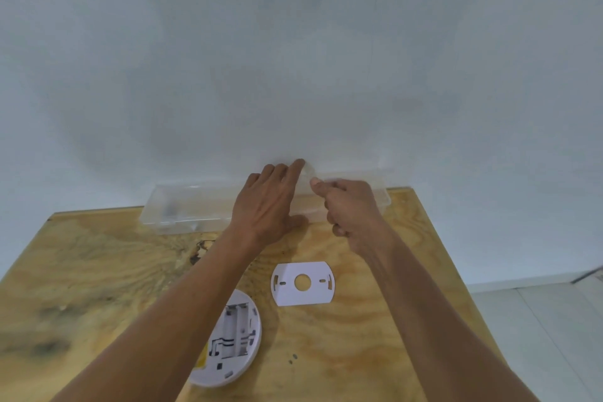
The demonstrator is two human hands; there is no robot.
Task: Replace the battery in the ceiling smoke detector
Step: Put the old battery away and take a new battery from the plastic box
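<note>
A round white smoke detector point(235, 339) lies face down on the wooden table point(98, 271), its empty battery bay showing; my left forearm crosses over its left side. Its flat white mounting plate point(301, 283) lies just to the right and farther back. At the table's far edge stands a long clear plastic box point(182, 209) against the wall. My left hand point(267, 206) rests on the box with fingers stretched out, the thumb against its front. My right hand point(352, 212) is curled, its thumb and fingers pinching the box's clear lid near the middle.
A plain white wall point(293, 59) rises right behind the table. Something small and grey sits inside the box's left end point(171, 207), blurred. White floor tiles point(538, 320) show past the table's right edge.
</note>
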